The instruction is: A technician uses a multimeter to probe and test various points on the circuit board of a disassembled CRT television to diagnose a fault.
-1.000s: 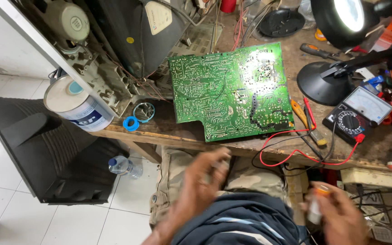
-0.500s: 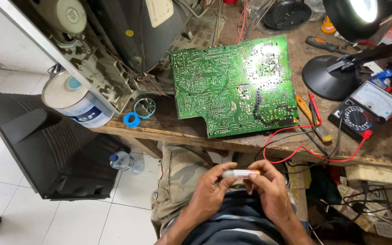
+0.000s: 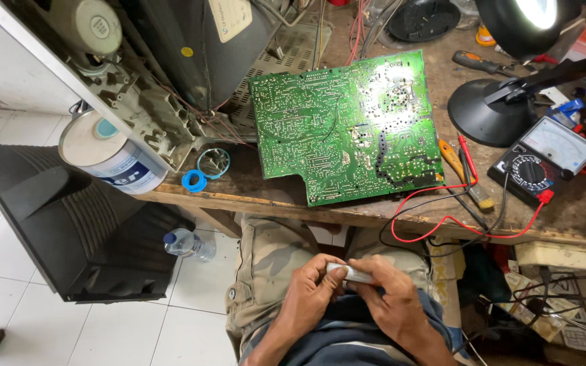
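While pinched between both hands above the lap, small pale tube [image 3: 351, 273] lying roughly level, well below the bench edge. Left hand [image 3: 310, 293] closed on one end, fingers curled over the top; right hand [image 3: 393, 303] closed on the other end, thumb and forefinger pressing from the side. Both hands touching at the fingertips, resting over camouflage trousers [image 3: 266, 261] and a dark blue shirt [image 3: 334, 339].

Just above, wooden workbench [image 3: 272, 198] with a worn front edge. Lying flat on it, large green circuit board [image 3: 347, 129], solder side up, one corner overhanging the edge. Just right of the board, yellow-handled tool [image 3: 450, 154] and a brush [image 3: 477, 193], with red and black test leads [image 3: 456, 220] looping off the bench and back to an analogue multimeter [image 3: 544, 159]. Behind the meter, black desk lamp [image 3: 503, 108], head lit. Near the lamp base, orange-and-black screwdriver [image 3: 477, 63].

Left of the board, open television chassis [image 3: 171, 61] with its dark tube. Near its foot, blue tape roll [image 3: 194, 181] and a clear ring [image 3: 213, 163], just beside each other. Farther left, white tin [image 3: 113, 159] at the bench corner. Below on the tiled floor, black television back cover [image 3: 76, 230] and a clear plastic bottle [image 3: 188, 244] lying beside it.
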